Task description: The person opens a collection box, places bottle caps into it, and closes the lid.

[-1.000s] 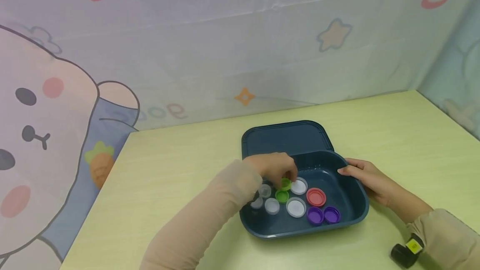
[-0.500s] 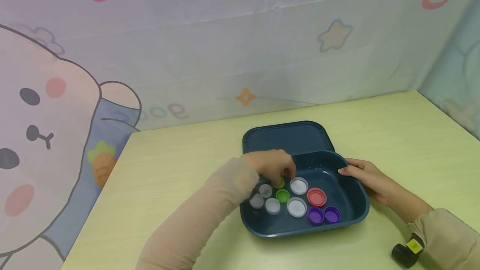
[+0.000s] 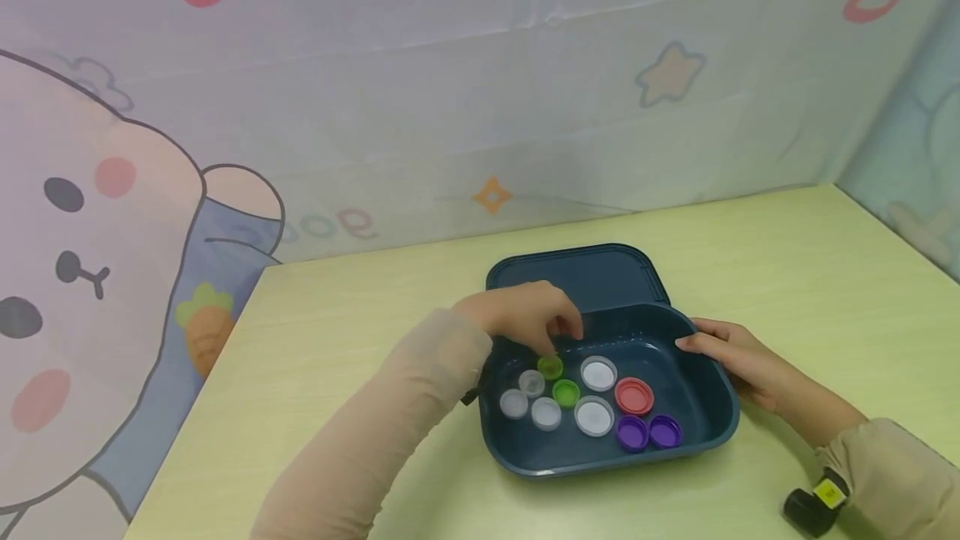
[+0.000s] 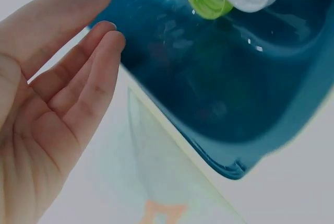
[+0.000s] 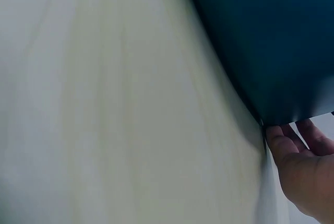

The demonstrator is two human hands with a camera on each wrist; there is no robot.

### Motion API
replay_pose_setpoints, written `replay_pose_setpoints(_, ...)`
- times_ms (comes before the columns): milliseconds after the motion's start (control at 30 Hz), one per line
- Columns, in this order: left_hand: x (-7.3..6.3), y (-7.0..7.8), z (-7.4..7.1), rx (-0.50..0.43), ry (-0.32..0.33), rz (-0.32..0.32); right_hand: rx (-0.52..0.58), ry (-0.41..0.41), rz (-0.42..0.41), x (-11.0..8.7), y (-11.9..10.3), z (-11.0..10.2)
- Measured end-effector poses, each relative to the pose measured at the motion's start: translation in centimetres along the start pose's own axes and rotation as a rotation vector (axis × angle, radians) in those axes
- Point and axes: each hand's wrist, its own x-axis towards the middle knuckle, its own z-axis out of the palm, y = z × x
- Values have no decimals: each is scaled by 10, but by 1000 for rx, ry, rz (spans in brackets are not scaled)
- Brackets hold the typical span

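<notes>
A dark blue plastic box (image 3: 517, 461) stands on the table with several bottle caps lying flat in it. My left hand (image 3: 528, 315) hovers over the box's far left part, nearest the far green cap (image 3: 550, 367); its thumb and fingertips are apart and hold nothing, as the left wrist view also shows. Another green cap (image 3: 566, 394) lies just in front of that one. Around them are white and clear caps (image 3: 595, 417), a red cap (image 3: 634, 397) and two purple caps (image 3: 632, 433). My right hand (image 3: 742, 361) grips the box's right wall, thumb over the rim, fingers outside.
The dark blue lid (image 3: 581, 269) lies flat behind the box, partly overlapped by it. A printed cloth backdrop (image 3: 420, 107) hangs along the table's far edge. A black wrist camera (image 3: 813, 507) sits at my right sleeve. Yellow-green tabletop (image 3: 360, 315) extends left.
The left hand shifted the far green cap leftward, away from the white cap, then let go and lifted up and left. The right hand has kept its grip on the box.
</notes>
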Motion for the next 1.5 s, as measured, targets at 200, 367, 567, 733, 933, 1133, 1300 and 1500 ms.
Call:
replay_pose_setpoints(200,-12,-11,-6,5,93,18,-32,4,-23,-2,0,-4)
replay_pose_setpoints(367,-19,-27,-4,-48,175,22,-68,16,-39,-2,-1,-7)
replay_pose_setpoints(567,-28,-40,-3,-162,247,-1,-106,41,-71,3,-6,-19)
replay_pose_setpoints(733,-35,-51,0,-265,325,-31,-65,21,-153,10,-21,-31)
replay_pose_setpoints(933,-42,-67,6,-424,383,-91,-58,15,-201,21,-35,-44)
replay_pose_setpoints(1133,-45,-82,15,-584,424,-163,-116,61,-186,32,-42,-52)
replay_pose_setpoints(1300,-45,-93,23,-685,492,-253,-154,77,-170,43,-44,-54)
replay_pose_setpoints(1500,-41,-105,40,-795,535,-339,-177,64,-134,58,-39,-55)
